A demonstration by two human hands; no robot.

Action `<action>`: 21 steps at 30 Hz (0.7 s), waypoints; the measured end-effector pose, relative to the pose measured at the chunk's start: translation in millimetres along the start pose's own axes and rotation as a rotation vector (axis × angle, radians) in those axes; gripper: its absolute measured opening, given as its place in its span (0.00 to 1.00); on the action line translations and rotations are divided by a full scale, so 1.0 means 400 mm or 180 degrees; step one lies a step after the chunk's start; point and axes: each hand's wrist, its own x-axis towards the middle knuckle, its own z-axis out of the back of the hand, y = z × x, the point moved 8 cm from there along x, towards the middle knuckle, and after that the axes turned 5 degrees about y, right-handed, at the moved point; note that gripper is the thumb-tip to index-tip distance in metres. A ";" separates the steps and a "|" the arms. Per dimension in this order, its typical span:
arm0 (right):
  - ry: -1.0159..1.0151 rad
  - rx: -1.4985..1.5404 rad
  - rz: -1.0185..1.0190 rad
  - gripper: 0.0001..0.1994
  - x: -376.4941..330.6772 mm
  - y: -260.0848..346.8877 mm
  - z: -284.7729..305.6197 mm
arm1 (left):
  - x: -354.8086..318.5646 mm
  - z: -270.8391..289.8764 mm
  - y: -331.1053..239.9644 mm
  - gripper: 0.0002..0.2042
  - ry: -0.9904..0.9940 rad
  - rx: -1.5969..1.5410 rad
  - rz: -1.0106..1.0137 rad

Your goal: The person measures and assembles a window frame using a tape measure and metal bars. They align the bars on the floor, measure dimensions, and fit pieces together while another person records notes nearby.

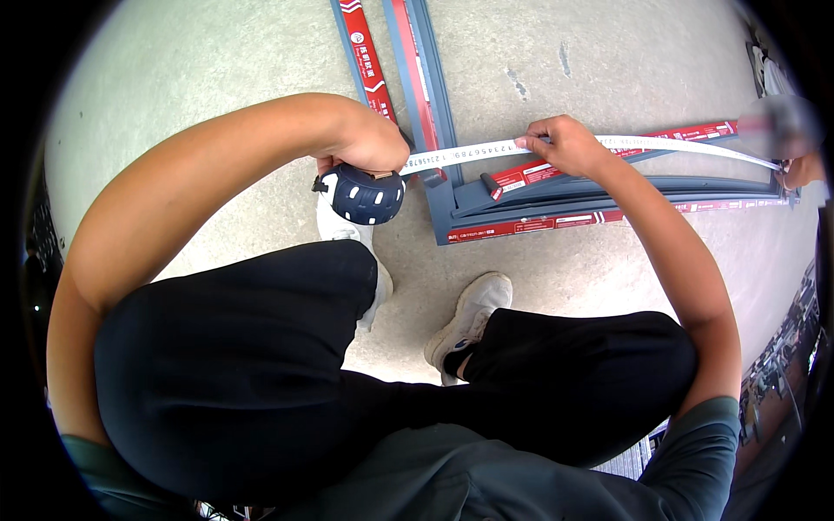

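Both hands are busy: left hand (369,139) fingers clamped on the tape measure case (363,195), right hand (565,143) fingers pinching the blade (469,154) over the grey frame (556,204); tape stretched, measuring underway.

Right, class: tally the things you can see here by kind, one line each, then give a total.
Tape measure: 1
Grey frame bars: 2
White shoes: 2
Hands: 2
Total: 7
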 end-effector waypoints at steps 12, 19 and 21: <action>0.0010 0.0093 -0.0111 0.17 -0.002 -0.001 0.005 | 0.003 0.010 -0.012 0.21 -0.0069 0.0042 -0.0015; -0.0035 0.0165 -0.0031 0.17 0.002 -0.005 0.001 | 0.011 0.004 -0.011 0.20 0.0002 0.0096 -0.0088; -0.0067 0.0171 0.0031 0.17 0.004 -0.007 0.000 | 0.007 0.007 -0.012 0.20 -0.0051 -0.0030 -0.0043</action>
